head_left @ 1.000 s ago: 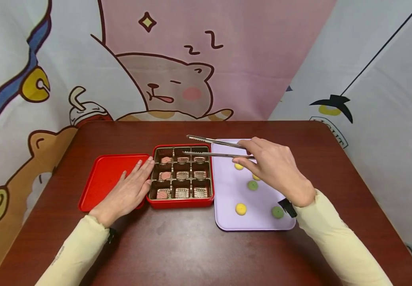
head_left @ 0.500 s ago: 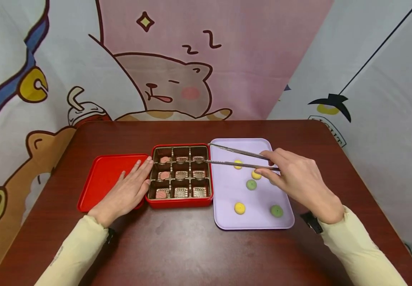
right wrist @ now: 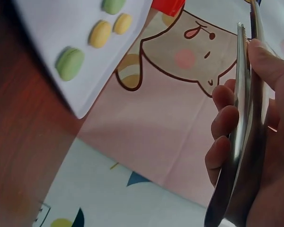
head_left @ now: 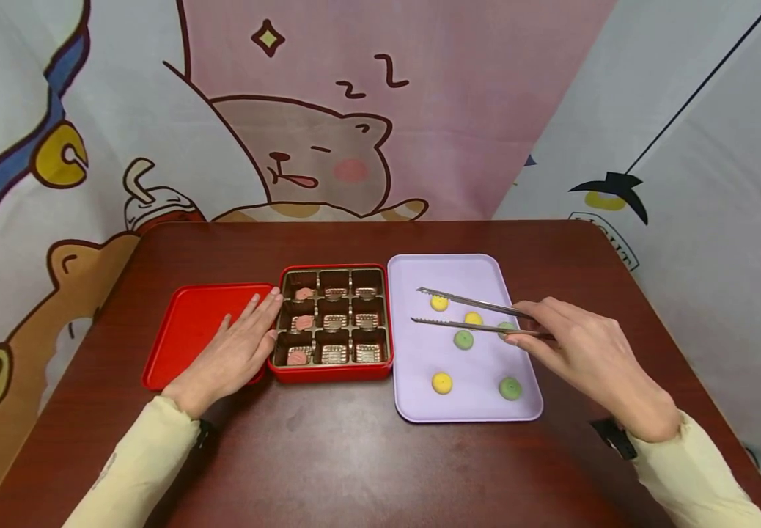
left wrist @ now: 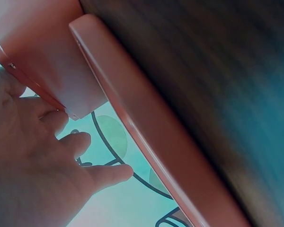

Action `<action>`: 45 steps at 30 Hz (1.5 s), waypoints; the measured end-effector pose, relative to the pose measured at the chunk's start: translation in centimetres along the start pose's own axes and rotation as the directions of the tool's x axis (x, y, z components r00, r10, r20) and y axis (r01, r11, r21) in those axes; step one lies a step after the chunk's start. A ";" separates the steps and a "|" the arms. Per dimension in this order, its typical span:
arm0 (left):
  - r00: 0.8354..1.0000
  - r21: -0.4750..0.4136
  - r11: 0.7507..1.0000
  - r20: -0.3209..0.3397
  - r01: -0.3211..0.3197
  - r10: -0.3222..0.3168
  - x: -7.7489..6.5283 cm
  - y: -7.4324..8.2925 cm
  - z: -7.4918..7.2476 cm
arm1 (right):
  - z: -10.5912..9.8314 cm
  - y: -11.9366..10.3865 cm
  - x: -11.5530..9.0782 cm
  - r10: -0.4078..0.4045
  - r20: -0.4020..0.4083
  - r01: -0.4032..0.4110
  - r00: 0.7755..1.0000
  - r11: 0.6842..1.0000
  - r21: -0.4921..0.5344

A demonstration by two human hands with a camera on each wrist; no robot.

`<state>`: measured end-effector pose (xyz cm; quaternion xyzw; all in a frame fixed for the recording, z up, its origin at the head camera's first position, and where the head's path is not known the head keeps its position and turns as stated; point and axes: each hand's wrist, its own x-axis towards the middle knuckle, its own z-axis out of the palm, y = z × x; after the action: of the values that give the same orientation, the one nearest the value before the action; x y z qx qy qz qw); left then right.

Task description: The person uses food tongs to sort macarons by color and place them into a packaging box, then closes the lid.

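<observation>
My right hand grips metal tongs, their arms spread apart over a lilac tray with nothing pinched between the tips. On the tray lie yellow macarons and green macarons; one green one is partly hidden behind the tongs. My left hand lies with fingers extended across the edge of a red lid, fingertips touching the left side of a red box. Pink macarons occupy the left column of the box's brown compartments. In the right wrist view the fingers wrap the tongs.
Box and tray stand side by side on a dark brown wooden table, with the lid to the left of the box. A cartoon-printed cloth hangs behind the table.
My right hand has drawn the tongs rightward and nearer, from above the box to above the tray. My left hand, the box and the macarons stay in place.
</observation>
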<state>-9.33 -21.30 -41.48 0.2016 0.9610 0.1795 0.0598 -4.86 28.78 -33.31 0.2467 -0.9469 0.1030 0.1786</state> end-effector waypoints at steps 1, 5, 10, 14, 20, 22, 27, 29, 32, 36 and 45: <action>1.000 0.000 1.000 0.002 0.000 0.000 0.0 0.0 0.0 | 0.0 0.2 -0.3 -0.001 0.000 0.001 1.000 1.000 0.002; 1.000 0.005 1.000 0.007 0.005 -0.005 0.1 0.0 0.0 | -0.1 0.9 -1.4 0.001 -0.007 -0.001 1.000 1.000 0.022; 1.000 0.004 1.000 0.004 0.010 -0.010 0.2 -0.1 0.0 | -0.1 1.5 -2.2 0.029 0.021 -0.030 0.999 0.999 0.041; 1.000 0.001 1.000 0.005 0.011 -0.011 0.2 0.0 -0.1 | 0.1 2.0 -3.0 0.038 0.058 -0.041 0.998 0.998 0.049; 1.000 0.003 1.000 0.001 0.005 -0.005 0.3 0.0 -0.2 | 0.8 2.6 -4.1 0.021 0.114 -0.027 0.993 0.998 0.060; 1.000 0.001 1.000 0.001 0.005 -0.005 0.2 0.0 -0.2 | 1.0 2.7 -4.5 0.016 0.124 -0.024 0.992 0.998 0.065; 1.000 -0.004 1.000 0.000 0.009 -0.009 0.1 0.0 -0.2 | 1.7 2.8 -5.1 0.006 0.161 -0.016 0.987 0.998 0.058; 1.000 -0.007 1.000 -0.003 0.009 -0.009 0.1 0.0 -0.2 | 1.9 2.8 -5.3 0.003 0.177 -0.012 0.984 0.999 0.048; 1.000 -0.007 1.000 -0.006 0.007 -0.007 0.0 0.0 -0.1 | 2.0 2.9 -5.7 -0.015 0.195 0.007 0.981 0.999 0.037; 1.000 -0.006 1.000 -0.006 0.006 -0.006 -0.1 0.0 0.0 | 2.2 2.9 -6.1 -0.041 0.212 0.034 0.976 0.999 0.035; 1.000 -0.009 1.000 -0.005 0.007 -0.007 0.1 0.1 0.0 | 2.7 2.9 -6.2 -0.034 0.268 0.035 0.963 0.999 0.004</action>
<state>-9.38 -21.17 -41.47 0.1976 0.9610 0.1841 0.0589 -2.06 33.12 -38.48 0.2748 -0.9579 0.0652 0.0509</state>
